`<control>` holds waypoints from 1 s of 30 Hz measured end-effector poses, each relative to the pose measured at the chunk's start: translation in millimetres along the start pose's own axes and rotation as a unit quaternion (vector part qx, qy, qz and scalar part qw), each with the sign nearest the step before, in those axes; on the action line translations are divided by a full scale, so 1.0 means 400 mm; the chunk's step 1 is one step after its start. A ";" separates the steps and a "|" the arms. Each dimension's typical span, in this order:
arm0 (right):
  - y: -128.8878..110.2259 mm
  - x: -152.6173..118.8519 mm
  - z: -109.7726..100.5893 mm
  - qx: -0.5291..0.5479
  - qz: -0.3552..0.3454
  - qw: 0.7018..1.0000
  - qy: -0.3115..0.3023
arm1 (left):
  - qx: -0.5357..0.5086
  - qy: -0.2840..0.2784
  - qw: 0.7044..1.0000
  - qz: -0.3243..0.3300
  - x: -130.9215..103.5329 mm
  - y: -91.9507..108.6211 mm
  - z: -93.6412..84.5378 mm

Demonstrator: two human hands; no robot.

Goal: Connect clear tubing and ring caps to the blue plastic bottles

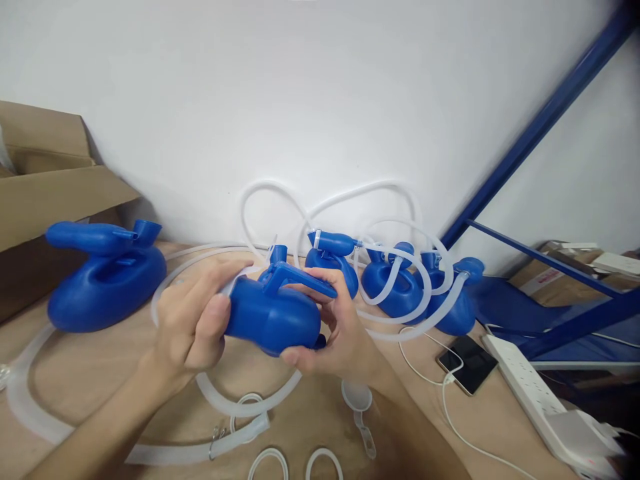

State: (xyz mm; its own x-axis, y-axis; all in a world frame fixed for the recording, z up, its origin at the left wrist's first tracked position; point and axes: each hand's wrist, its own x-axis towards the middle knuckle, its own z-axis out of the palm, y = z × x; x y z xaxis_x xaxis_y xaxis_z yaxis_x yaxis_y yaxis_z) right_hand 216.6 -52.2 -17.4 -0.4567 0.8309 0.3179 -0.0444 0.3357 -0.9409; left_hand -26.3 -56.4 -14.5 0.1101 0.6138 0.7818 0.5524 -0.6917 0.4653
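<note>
Above the table (310, 420), the left hand (187, 323) and right hand (343, 327) clamp their fingers on opposite ends of a blue plastic piece (273, 317), near blue jugs (107, 297) whose contents are hidden.

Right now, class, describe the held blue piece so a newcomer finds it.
Start at the tan table, then find the left hand and right hand above it. The blue piece between them is held up, unlike the blue jugs standing nearby.
</note>
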 end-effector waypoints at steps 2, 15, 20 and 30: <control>0.008 -0.001 0.002 -0.042 -0.020 0.999 0.019 | -0.013 -0.033 0.999 0.021 0.023 0.010 0.004; 0.040 -0.018 -0.034 -0.292 -0.252 0.921 0.054 | -0.193 -0.120 0.972 -0.063 0.034 0.027 0.022; 0.020 -0.005 -0.057 -0.362 -0.231 0.902 0.032 | -0.181 -0.177 0.965 -0.072 0.037 0.001 0.033; 0.016 0.034 -0.045 -0.288 -0.117 0.949 0.056 | 0.048 -0.142 0.977 0.150 0.053 -0.003 0.042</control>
State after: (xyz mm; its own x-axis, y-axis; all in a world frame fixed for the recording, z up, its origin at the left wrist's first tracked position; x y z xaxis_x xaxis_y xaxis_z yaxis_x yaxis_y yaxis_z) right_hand 226.1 -30.9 -17.1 -0.3962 0.7350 0.5502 0.3755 0.6766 -0.6334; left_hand -10.9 -36.2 -5.5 0.4972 0.4787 0.7236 0.5326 -0.8268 0.1810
